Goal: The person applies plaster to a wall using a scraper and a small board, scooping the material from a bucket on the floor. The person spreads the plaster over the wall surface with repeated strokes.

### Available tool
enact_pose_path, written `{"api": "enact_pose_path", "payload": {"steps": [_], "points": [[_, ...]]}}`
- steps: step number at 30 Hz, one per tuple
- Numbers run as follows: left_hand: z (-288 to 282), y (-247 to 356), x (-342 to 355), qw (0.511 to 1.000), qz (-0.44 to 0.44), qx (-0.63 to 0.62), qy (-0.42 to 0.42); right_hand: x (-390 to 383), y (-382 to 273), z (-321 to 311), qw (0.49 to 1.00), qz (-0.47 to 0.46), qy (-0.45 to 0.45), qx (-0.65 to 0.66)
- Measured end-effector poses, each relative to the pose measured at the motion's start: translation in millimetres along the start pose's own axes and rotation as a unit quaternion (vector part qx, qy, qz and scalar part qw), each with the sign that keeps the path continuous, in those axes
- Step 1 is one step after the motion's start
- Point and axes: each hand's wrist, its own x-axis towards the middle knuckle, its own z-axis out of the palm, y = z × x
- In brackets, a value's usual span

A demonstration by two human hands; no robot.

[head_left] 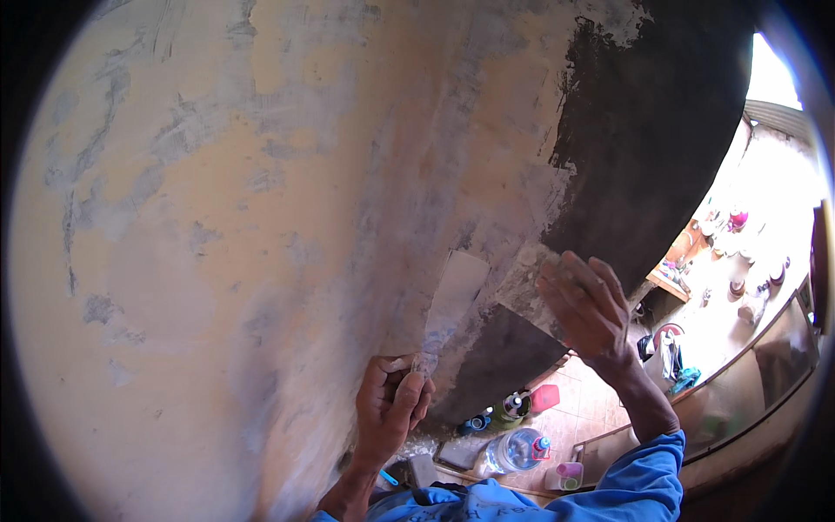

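blue sleeve low at the right, patchy wall ahead

the left hand pinches a small pale piece between thumb and curled fingers; the piece sits at the fingertips, below and to the left of the right hand, well apart from it. what it is made of cannot be told, as the fingers cover much of it. the wall stands in front of both hands and fills most of the view.

the left forearm rises from the lower edge, knuckles turned up, close to the wall's surface. the right arm reaches up and leans left, its hand flat with fingers extended and slightly parted; whether it touches the wall cannot be told.

the wall is yellowish cream, smeared with thin grey streaks and blotches. a pale, straight-edged strip runs just above the left hand. a large dark area with a ragged left edge spreads above the right hand, and a smaller dark patch lies between the hands.

below, on tiles, stand a clear rounded plastic bottle with a blue top, a reddish-pink container and a pink cup.
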Motion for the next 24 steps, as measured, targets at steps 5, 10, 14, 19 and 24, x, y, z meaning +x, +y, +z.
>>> {"api": "enact_pose_path", "payload": {"steps": [5,10,14,19,24], "points": [[-5,-12,3,1.000,-0.012,0.011,-0.004,46,57,-22,0.994,-0.040,0.087,-0.055],[-22,-49,-17,0.997,-0.076,0.021,0.024,112,172,-15,0.970,-0.123,0.140,-0.155],[-44,-85,-41,0.992,-0.104,0.034,0.067,154,241,-4,0.958,-0.122,0.055,-0.254],[-67,-113,-61,0.995,-0.040,0.019,0.090,190,277,1,0.932,-0.139,0.083,-0.325],[-77,-117,-62,0.994,-0.048,0.022,0.099,195,291,16,0.920,-0.117,0.067,-0.367]]}}
